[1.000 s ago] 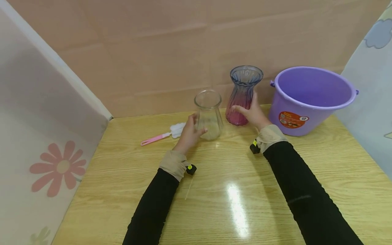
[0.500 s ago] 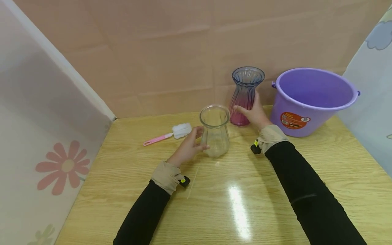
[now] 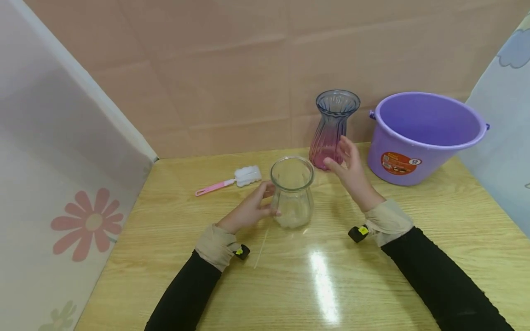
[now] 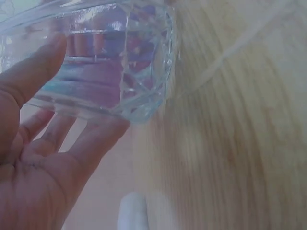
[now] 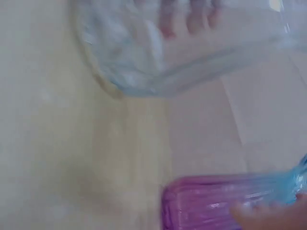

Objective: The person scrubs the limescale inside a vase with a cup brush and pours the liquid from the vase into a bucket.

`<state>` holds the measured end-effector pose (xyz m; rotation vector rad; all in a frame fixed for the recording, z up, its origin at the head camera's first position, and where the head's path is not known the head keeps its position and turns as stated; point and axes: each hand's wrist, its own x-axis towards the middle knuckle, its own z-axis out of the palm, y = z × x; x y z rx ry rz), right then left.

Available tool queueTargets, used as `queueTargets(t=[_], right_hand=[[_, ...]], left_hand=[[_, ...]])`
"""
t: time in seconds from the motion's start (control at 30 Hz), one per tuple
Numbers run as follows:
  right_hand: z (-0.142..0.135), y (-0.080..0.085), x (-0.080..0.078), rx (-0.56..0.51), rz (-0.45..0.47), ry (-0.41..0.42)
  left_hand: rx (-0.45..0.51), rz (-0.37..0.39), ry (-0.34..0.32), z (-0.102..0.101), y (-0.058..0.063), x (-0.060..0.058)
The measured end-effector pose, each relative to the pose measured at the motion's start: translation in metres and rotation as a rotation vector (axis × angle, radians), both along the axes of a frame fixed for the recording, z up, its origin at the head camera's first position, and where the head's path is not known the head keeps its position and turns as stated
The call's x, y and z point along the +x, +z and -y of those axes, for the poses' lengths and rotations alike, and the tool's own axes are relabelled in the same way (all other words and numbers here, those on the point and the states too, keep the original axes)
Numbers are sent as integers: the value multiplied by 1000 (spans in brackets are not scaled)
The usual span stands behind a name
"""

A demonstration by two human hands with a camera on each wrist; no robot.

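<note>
Clear glass vase: upright, mid-width, toward the rear of the counter; base contact uncertain. Left hand grips it from the left, fingers and thumb round the lower body. Blue-to-pink vase: upright at the rear edge, right of centre. Right hand beside it, fingers spread wide, overlapping its lower right side; contact uncertain. Purple bucket: mouth up, rear right corner, inner wall visible. Counter: wood-grain, glossy; beige backdrop along the rear edge, flower-printed panel at the left edge. Brush: lying toward the rear left corner, pink handle, white head. Thin pale strip: nearer the front edge.
</note>
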<state>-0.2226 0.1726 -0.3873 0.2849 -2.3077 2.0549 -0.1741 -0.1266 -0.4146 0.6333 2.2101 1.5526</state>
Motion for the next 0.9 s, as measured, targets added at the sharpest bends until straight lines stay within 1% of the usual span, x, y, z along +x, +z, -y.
queueTargets(t=[0.1, 0.17, 0.23, 0.33, 0.4, 0.5, 0.63, 0.7, 0.8, 0.9], right_hand=[[3, -9, 18, -32, -57, 202], [6, -16, 29, -38, -63, 320], [11, -23, 38, -10, -51, 398], [21, -31, 49, 56, -22, 473], [27, -34, 57, 95, -1, 500], [36, -36, 65, 123, 24, 526], [44, -36, 70, 149, 36, 507], [46, -35, 72, 169, 43, 481], [47, -33, 73, 196, 60, 456], [46, -34, 72, 223, 67, 449]], left_hand=[[-15, 6, -24, 3, 1, 3], [-11, 15, -39, 5, 2, 5], [5, 27, -55, 6, 3, 8], [50, 49, -86, 5, 2, 11], [70, 57, -97, 5, 1, 13], [76, 53, -95, 4, 0, 15], [93, 32, -87, 4, -3, 17], [107, 23, -88, 4, -3, 18], [119, 12, -84, 3, -3, 19], [113, 7, -75, 3, -4, 19]])
